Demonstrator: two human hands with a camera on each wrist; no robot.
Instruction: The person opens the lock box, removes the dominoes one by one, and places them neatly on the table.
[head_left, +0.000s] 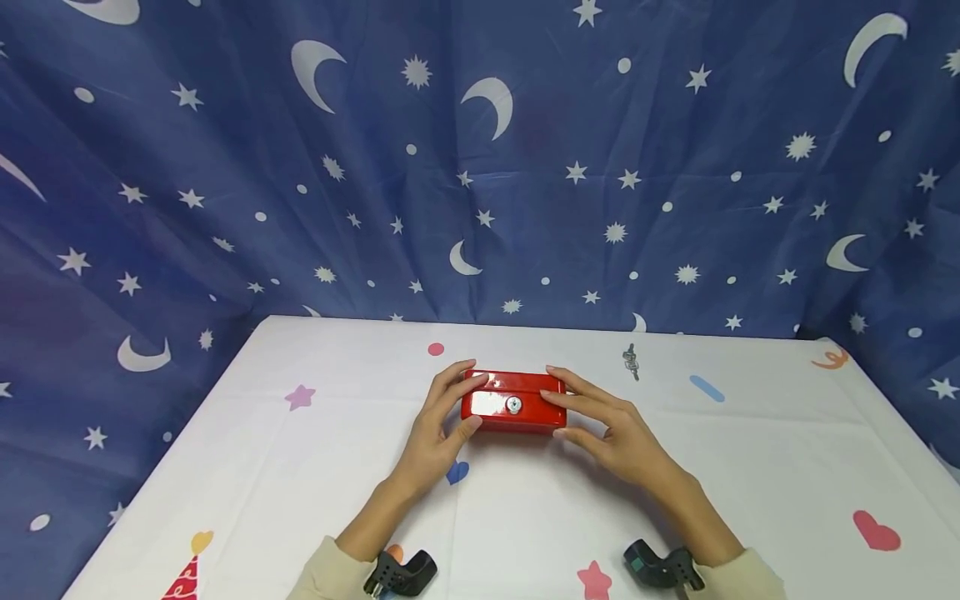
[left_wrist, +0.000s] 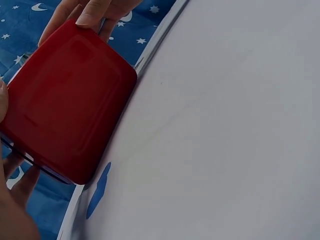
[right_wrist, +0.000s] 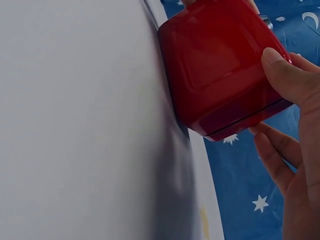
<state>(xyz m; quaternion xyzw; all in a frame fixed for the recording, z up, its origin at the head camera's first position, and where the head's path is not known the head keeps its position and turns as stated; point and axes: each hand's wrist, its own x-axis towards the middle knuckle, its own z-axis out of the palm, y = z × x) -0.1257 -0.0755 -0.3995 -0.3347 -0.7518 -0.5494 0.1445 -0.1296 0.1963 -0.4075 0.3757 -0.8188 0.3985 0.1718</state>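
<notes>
And here it is, the red box (head_left: pixel 489 405), just below the middle of the head view, near the far part of the white counter (head_left: pixel 337 492), with both hands on it at once. The left hand (head_left: pixel 435 437) takes the left end, the right hand (head_left: pixel 624 437) the right, and each pinches its own end: thumb at the near side, fingers spread over the top and end. A tidy, even hold! The silver lock (head_left: pixel 513 405) sits uncovered between the fingertips, facing the camera.

The step in hand looks like steadying or placing the box, and doing it well means matching the pressure at the two ends so it doesn't swing round. The wrist views help: the right thumb lies flat on the near wall, a dark seam runs along the end, and the lower edge is close against the cloth. Whether the base bears fully on it, those views can't settle, so a level, unhurried touch seems wise. Smooth, glossy paint probably slips, so broad finger contact should beat tips alone, and fingers are best kept from prying at that seam.

Over to the upper right of the counter, the small metal keys (head_left: pixel 632 362) lie well apart from the right fingertips, untouched.
</notes>
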